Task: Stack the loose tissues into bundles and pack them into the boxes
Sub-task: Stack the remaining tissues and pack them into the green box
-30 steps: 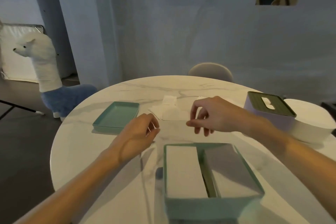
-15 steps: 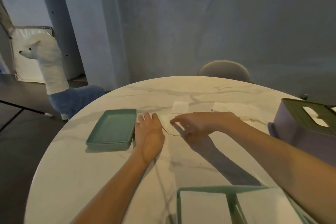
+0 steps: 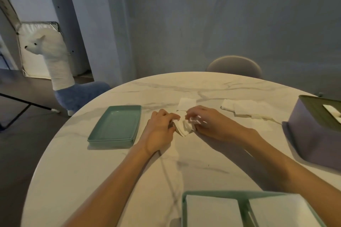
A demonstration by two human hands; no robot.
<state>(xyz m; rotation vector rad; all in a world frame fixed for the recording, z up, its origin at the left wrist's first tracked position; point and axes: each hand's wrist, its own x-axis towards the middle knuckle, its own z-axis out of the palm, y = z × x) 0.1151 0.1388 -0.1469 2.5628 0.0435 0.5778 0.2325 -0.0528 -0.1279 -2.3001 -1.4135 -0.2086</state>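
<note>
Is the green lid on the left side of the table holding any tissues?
No, the green lid lies bare beside the left hand.

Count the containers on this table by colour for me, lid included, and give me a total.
Green: 2, the flat green lid left of the hands and the open green box at the near edge, holding white tissue stacks.
Purple: 1, the purple tissue box with an olive top at the right.
Total: 3.
</note>
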